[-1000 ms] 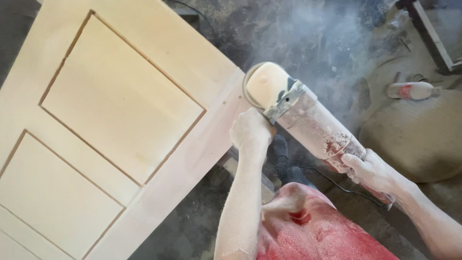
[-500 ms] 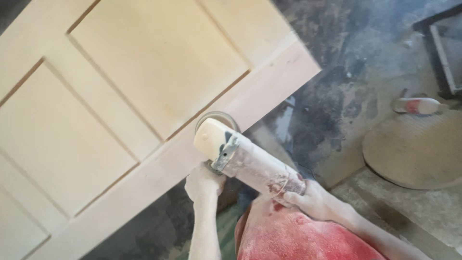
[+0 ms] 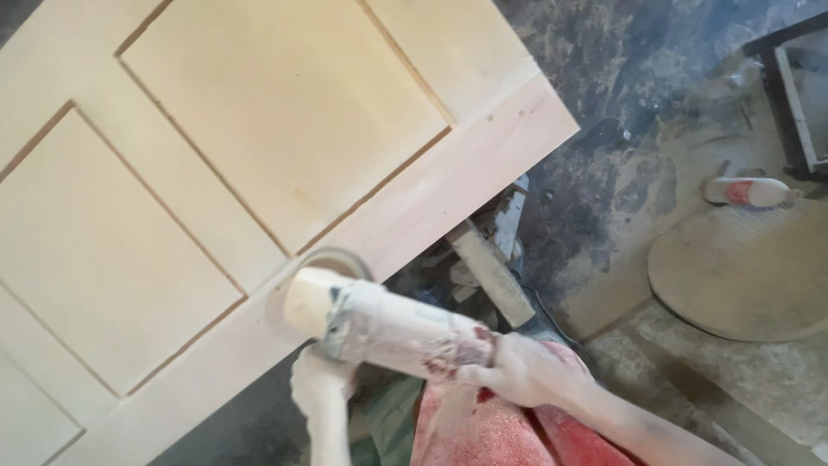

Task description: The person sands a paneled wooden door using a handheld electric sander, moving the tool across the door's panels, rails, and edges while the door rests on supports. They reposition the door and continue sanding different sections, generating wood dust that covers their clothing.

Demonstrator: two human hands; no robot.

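A pale wooden panelled door [image 3: 259, 164] lies flat across the left and middle of the view. A dust-coated angle grinder with a sanding disc [image 3: 379, 324] rests on the door's outer rail near its lower edge. My right hand [image 3: 526, 371] grips the rear body of the grinder. My left hand [image 3: 319, 384] holds the grinder from below, near its head, just off the door's edge. Both forearms are powdered with dust.
A dusty wooden support [image 3: 492, 267] pokes out under the door's edge. A round wooden disc [image 3: 742, 267] lies on the floor at right, with a small white and red bottle [image 3: 746, 192] beside it. A dark metal frame [image 3: 789, 95] stands at top right. Red cloth [image 3: 492, 436] covers my lap.
The grinder has travelled along the door's rail away from the corner, toward the lower left. Both hands moved with it. The dust cloud seen earlier has thinned.
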